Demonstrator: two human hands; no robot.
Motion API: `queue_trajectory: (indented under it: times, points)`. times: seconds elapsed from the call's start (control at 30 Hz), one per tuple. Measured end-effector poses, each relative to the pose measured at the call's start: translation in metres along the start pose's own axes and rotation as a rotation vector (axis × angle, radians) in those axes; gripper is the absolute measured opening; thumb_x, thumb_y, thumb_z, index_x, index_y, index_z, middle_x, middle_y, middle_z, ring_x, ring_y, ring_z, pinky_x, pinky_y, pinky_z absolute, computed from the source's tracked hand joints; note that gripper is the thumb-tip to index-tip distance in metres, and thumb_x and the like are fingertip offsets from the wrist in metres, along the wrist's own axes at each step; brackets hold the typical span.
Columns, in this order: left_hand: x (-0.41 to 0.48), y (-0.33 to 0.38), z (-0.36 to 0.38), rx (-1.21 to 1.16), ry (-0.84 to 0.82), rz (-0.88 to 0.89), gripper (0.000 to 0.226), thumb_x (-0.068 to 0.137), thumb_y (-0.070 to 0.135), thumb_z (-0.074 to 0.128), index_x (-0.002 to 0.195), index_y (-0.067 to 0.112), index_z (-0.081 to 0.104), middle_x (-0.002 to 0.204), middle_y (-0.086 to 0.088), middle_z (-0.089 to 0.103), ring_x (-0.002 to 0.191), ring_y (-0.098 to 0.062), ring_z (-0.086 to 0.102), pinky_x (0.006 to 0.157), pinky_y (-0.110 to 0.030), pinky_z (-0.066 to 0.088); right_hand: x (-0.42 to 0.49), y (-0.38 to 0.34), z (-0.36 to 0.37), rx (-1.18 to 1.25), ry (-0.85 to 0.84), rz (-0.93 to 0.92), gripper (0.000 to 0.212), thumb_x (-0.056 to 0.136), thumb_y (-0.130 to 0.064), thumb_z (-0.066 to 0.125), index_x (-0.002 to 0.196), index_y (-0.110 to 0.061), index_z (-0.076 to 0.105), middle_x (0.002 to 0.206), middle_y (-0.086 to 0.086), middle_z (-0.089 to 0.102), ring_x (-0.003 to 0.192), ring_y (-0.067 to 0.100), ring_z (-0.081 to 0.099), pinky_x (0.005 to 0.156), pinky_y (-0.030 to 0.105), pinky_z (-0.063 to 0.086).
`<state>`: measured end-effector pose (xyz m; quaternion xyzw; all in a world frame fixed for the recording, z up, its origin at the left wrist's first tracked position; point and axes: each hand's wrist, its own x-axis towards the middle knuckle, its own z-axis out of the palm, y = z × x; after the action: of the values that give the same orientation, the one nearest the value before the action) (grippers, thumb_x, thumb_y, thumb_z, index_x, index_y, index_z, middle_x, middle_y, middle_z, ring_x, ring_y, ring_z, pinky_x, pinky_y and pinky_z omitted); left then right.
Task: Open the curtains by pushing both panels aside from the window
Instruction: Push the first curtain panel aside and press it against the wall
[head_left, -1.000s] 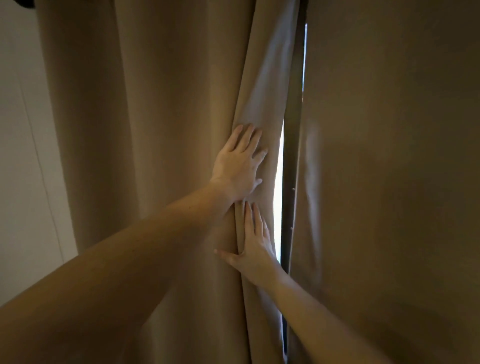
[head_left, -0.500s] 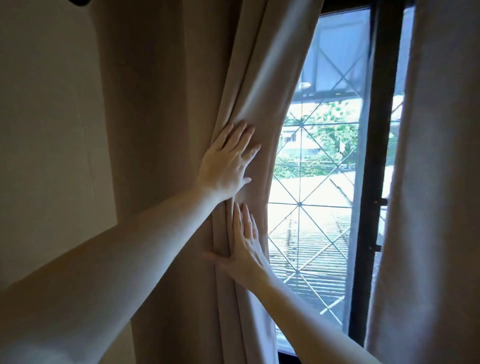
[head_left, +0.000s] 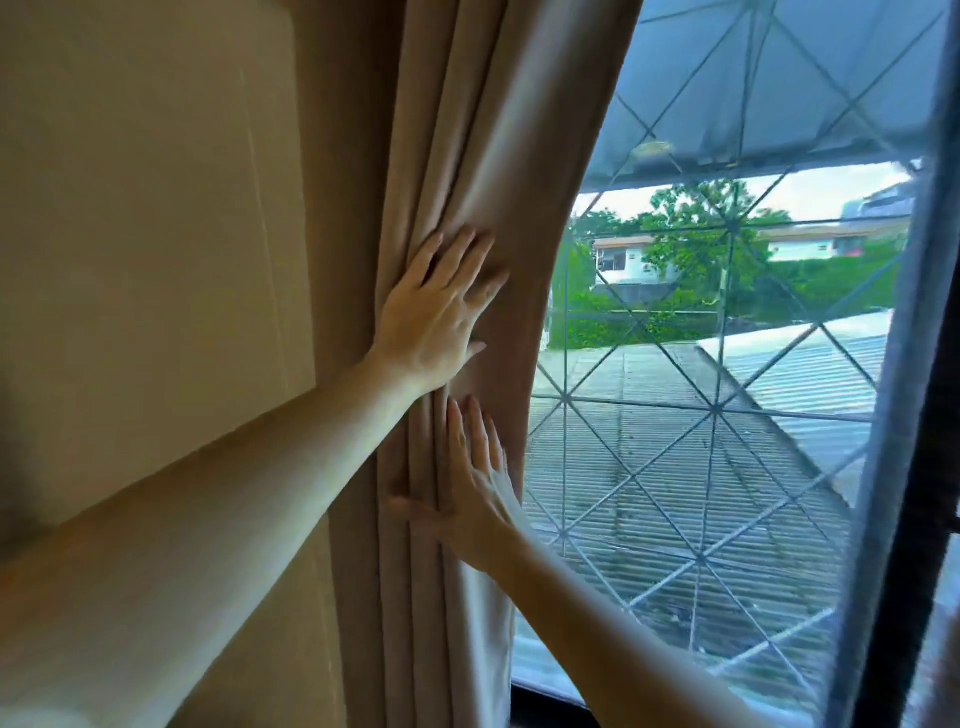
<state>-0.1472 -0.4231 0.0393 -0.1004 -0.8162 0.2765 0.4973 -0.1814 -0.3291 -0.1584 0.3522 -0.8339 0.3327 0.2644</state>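
Note:
The left curtain panel (head_left: 467, 130) is beige and bunched into tight folds against the wall, beside the window (head_left: 701, 415). My left hand (head_left: 441, 306) lies flat on the folds with fingers spread, pressing the cloth leftward. Just below it, my right hand (head_left: 472, 483) also rests flat on the fabric, fingers pointing up and thumb out to the left. Neither hand grips the cloth. The right curtain panel is out of view.
A plain beige wall (head_left: 156, 234) fills the left side. The window shows a diamond-pattern metal grille (head_left: 717, 410) with roofs and trees outside. A dark vertical window frame (head_left: 904, 519) stands at the right edge, and the dark sill (head_left: 545, 712) runs along the bottom.
Both hands have pushed the left panel further left, bunching it against the wall. Much more of the window is uncovered, and the right panel has dropped out of view.

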Motion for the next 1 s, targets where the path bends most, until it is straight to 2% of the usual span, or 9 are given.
queue_trajectory:
  times: [0.03,0.2,0.43,0.53,0.67,0.8,0.87,0.93,1.0]
  points:
    - [-0.004,-0.006,0.003,0.017,-0.058,0.002,0.09,0.095,0.059,0.071,0.17,0.025,0.035,0.183,-0.014,0.017,0.171,-0.033,0.013,0.14,-0.054,0.009,0.004,-0.003,0.006,0.008,-0.014,-0.01,0.13,0.075,-0.101,0.036,0.169,-0.029,-0.017,0.181,0.012,-0.005,0.166,0.033,-0.008,0.131,0.058,0.013]
    - [-0.023,-0.037,0.025,0.103,-0.073,-0.034,0.092,0.093,0.06,0.072,0.17,0.026,0.033,0.183,-0.014,0.013,0.172,-0.033,0.011,0.14,-0.053,0.011,0.028,-0.018,0.039,0.017,-0.031,-0.068,0.126,0.082,-0.091,0.052,0.171,-0.027,-0.011,0.181,0.011,0.001,0.166,0.033,-0.002,0.129,0.06,0.019]
    - [-0.044,-0.075,0.046,0.212,-0.122,-0.086,0.095,0.091,0.059,0.075,0.17,0.026,0.034,0.183,-0.012,0.015,0.171,-0.032,0.012,0.14,-0.054,0.012,0.059,-0.035,0.072,0.046,-0.093,-0.121,0.122,0.083,-0.088,0.053,0.17,-0.028,-0.007,0.18,0.011,0.005,0.166,0.035,0.001,0.129,0.059,0.018]
    - [-0.052,-0.092,0.055,0.26,-0.113,-0.102,0.095,0.091,0.059,0.075,0.17,0.027,0.033,0.184,-0.011,0.013,0.172,-0.032,0.011,0.14,-0.054,0.012,0.073,-0.044,0.087,0.087,-0.114,-0.141,0.119,0.085,-0.083,0.059,0.17,-0.031,-0.006,0.18,0.011,0.006,0.166,0.034,0.003,0.129,0.059,0.02]
    - [-0.062,-0.111,0.062,0.29,-0.13,-0.117,0.094,0.092,0.057,0.074,0.17,0.027,0.031,0.184,-0.011,0.012,0.172,-0.031,0.01,0.139,-0.054,0.012,0.085,-0.057,0.106,0.086,-0.119,-0.169,0.12,0.083,-0.083,0.057,0.171,-0.025,0.0,0.179,0.013,0.013,0.164,0.036,0.009,0.128,0.06,0.023]
    - [-0.069,-0.122,0.069,0.308,-0.134,-0.115,0.095,0.092,0.054,0.074,0.171,0.027,0.029,0.184,-0.011,0.011,0.172,-0.03,0.009,0.14,-0.053,0.012,0.093,-0.07,0.126,0.073,-0.161,-0.222,0.117,0.088,-0.079,0.054,0.172,-0.023,-0.005,0.18,0.009,0.002,0.165,0.033,-0.002,0.132,0.058,0.01]
    - [-0.071,-0.126,0.071,0.317,-0.14,-0.114,0.095,0.093,0.052,0.075,0.172,0.027,0.028,0.184,-0.011,0.012,0.172,-0.03,0.008,0.14,-0.053,0.011,0.097,-0.077,0.123,0.013,-0.131,-0.268,0.112,0.092,-0.073,0.055,0.172,-0.017,0.0,0.179,0.014,0.007,0.164,0.038,0.0,0.13,0.06,0.015]
    - [-0.073,-0.131,0.073,0.325,-0.145,-0.118,0.095,0.093,0.049,0.075,0.172,0.027,0.028,0.184,-0.011,0.012,0.172,-0.031,0.008,0.14,-0.054,0.011,0.099,-0.085,0.114,0.093,-0.177,-0.272,0.114,0.094,-0.061,0.067,0.171,-0.011,0.0,0.178,0.017,0.009,0.164,0.038,-0.001,0.131,0.057,0.012]
    - [-0.076,-0.136,0.076,0.326,-0.149,-0.126,0.095,0.092,0.046,0.076,0.171,0.027,0.029,0.184,-0.011,0.012,0.172,-0.031,0.008,0.14,-0.054,0.01,0.102,-0.089,0.112,0.163,-0.215,-0.235,0.12,0.09,-0.064,0.069,0.171,-0.017,-0.006,0.179,0.015,0.004,0.165,0.035,-0.003,0.131,0.056,0.013]
